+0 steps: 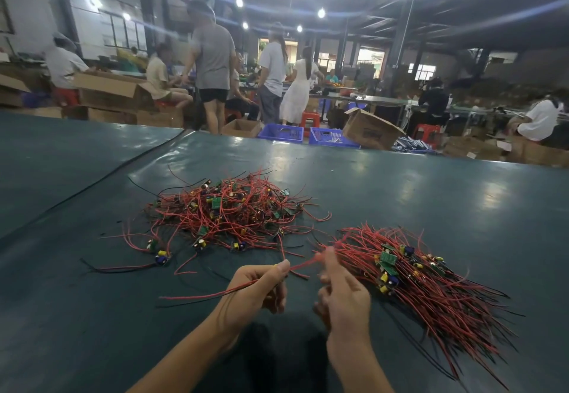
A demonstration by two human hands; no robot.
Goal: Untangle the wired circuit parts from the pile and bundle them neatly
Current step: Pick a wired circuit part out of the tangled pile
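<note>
Pulling one piece free looks to be the step in hand. The left hand [261, 284] pinches a pair of red and black leads [209, 295] between thumb and curled fingers, and their tails trail left over the table [400, 177]. The right hand [341, 297] is blurred, but its grip looks closed on the red one where it stretches between the two hands. Beyond the hands, left of centre, the tangled pile [228, 210] is large, with boards and wires crossing every way. On the near right lies the sorted bundle [415, 272], its wires combed parallel and its boards grouped together; no tie shows. I judge the task roughly half done, with the pile left to clear and the binding to do.
</note>
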